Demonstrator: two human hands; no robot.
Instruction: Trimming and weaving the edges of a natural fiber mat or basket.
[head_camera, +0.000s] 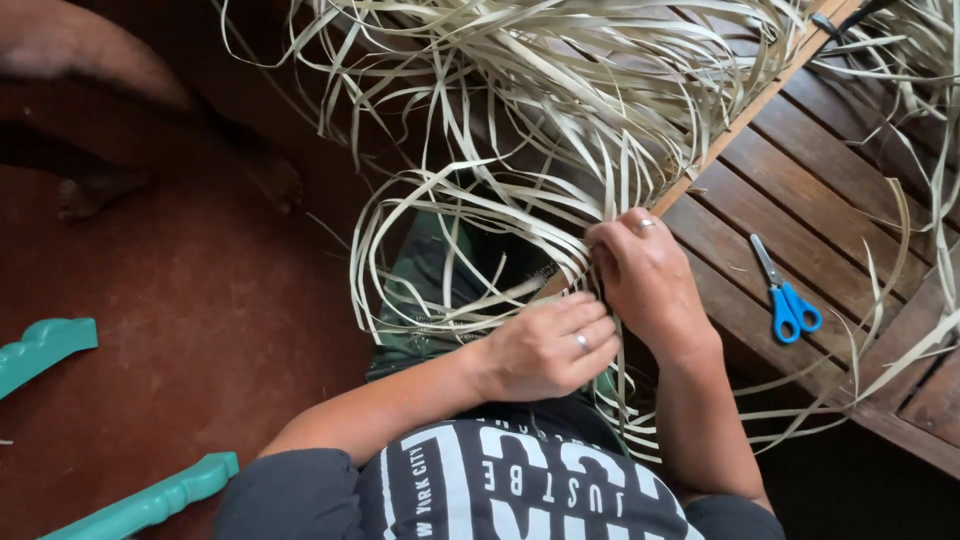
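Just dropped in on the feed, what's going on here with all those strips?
A person is working a mass of pale strips with both bare hands at the edge of a slatted wooden table. The left hand and right hand are close together, both pinching strips where they bunch against the table edge; loose loops hang over the person's lap. Blue scissors lie untouched on the table to the right. Teal carved wood pieces show at the left over the reddish floor.

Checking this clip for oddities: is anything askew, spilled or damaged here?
Nothing looks damaged. The pale leaf strips sprawl loosely off the slatted wooden table toward the floor. Both hands, left hand and right hand, work them; blue-handled scissors lie shut nearby.
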